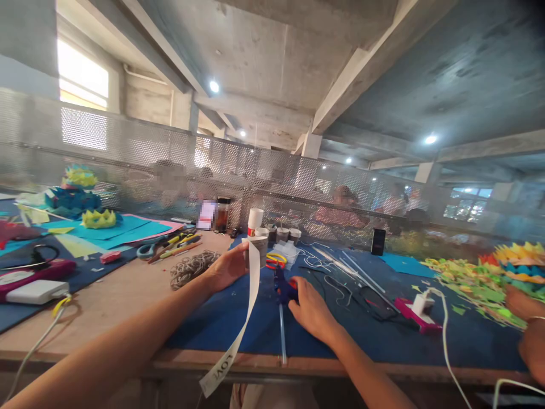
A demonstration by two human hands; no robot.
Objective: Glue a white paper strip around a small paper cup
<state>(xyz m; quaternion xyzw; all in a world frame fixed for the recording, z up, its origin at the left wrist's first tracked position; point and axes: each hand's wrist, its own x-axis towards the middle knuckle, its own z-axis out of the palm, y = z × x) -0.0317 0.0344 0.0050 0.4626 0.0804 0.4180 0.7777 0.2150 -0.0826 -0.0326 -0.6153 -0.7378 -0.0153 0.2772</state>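
Dark letters point(223, 367), apparently "LOVE", slanting near the lower end of a white ribbon point(252, 298), slightly blurred

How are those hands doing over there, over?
Left hand: holding grey cup, white ribbon hanging down from it. Right hand: on blue glue gun. Rope heap close beside left wrist.

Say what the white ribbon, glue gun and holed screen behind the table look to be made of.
White ribbon: probably smooth fabric, perhaps paper; it hangs in a soft curve.
Glue gun: likely hard plastic, from its solid blue, moulded-looking body; gloss is unclear.
Screen: probably dull metal sheet, with rows of small holes.
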